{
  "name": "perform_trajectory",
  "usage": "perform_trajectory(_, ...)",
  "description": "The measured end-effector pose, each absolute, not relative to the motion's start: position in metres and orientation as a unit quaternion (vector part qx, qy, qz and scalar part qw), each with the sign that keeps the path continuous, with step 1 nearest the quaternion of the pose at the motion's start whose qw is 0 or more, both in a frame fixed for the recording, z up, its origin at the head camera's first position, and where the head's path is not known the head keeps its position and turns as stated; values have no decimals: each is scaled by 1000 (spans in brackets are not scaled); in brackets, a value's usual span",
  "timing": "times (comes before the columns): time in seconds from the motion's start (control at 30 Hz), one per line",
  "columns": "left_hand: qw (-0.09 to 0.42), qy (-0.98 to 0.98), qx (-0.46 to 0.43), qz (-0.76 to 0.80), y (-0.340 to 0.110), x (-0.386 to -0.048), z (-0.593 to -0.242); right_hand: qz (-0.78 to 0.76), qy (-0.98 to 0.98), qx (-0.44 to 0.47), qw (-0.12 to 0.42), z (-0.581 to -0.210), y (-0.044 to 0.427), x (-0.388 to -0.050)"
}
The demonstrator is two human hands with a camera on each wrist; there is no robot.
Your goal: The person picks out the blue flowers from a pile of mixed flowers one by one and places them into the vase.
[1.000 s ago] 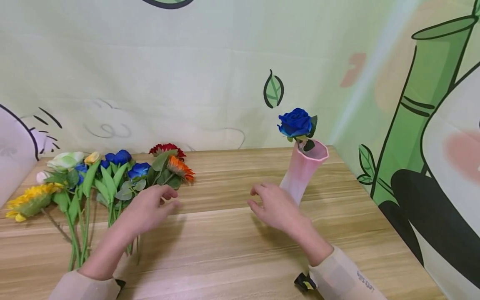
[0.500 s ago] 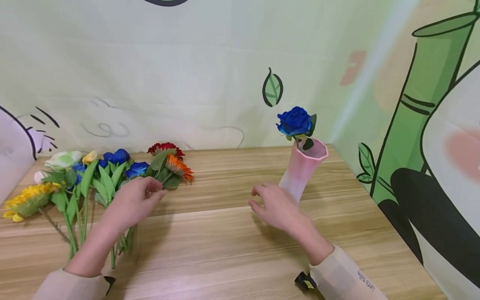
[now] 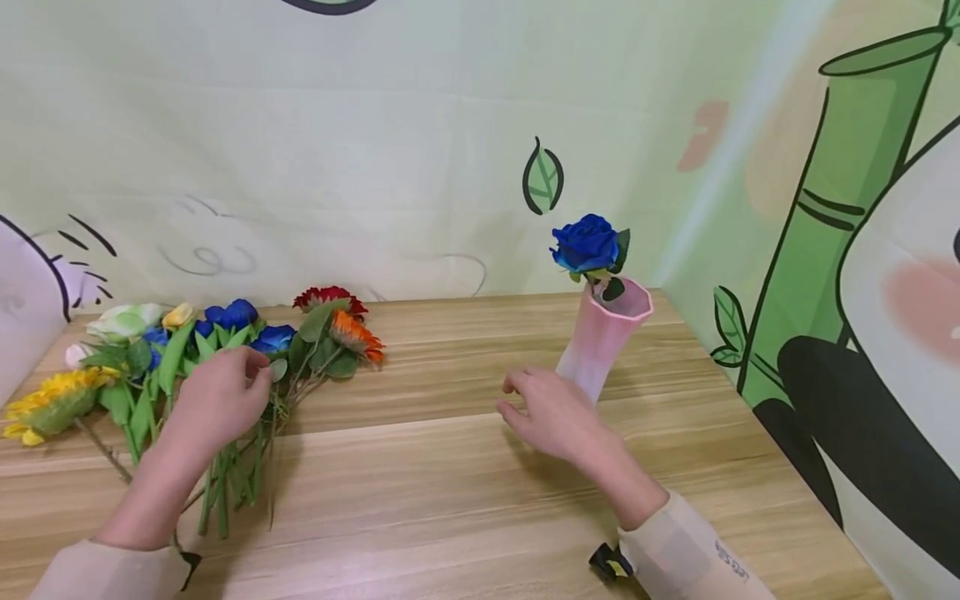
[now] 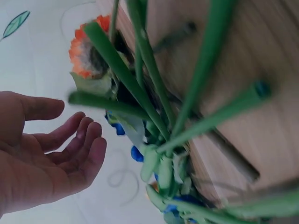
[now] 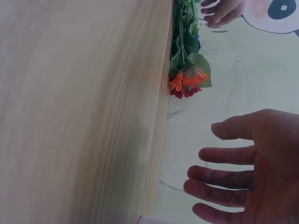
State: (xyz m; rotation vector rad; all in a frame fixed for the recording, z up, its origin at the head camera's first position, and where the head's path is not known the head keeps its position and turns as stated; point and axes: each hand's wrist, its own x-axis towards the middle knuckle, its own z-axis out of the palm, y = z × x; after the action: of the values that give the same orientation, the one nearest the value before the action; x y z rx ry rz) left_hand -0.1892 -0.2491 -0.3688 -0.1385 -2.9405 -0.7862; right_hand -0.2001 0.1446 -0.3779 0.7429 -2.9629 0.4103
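Note:
The left hand (image 3: 222,398) is over the green stems of the flower pile, fingers loosely bent. In the left wrist view that hand (image 4: 60,154) holds nothing, and green stems (image 4: 126,74) stand beside its fingertips. The right hand (image 3: 553,417) hovers just left of the pink-and-white vase (image 3: 604,342); whether it touches the vase cannot be told. A blue rose (image 3: 588,244) stands in the vase. In the right wrist view the right hand (image 5: 243,172) has spread, relaxed fingers and holds nothing.
On the left of the wooden table (image 3: 450,500) lie a yellow sunflower (image 3: 56,400), a white flower (image 3: 126,321), several blue flowers (image 3: 232,314), an orange flower (image 3: 356,335) and a red one (image 3: 330,297). A printed cloth (image 3: 420,167) hangs behind.
The left hand has moved left across the flowers, from beside the orange flower to over the green stems. The right hand, the vase and the blue rose have stayed in place.

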Motion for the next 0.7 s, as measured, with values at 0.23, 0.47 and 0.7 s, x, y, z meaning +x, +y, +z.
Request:
perform_trajectory(0.23, 29, -974, -20, -226, -266, -192, -371, 130, -962, 239, 25, -378, 145, -201)
perform_trajectory(0.47, -34, -982, 2, -188, -277, -195, -372, 132, -961, 240, 21, -378, 144, -200)
perform_trajectory(0.7, -65, -982, 13, -176, -283, -195, -378, 136, -962, 237, 17, -380, 145, -200)
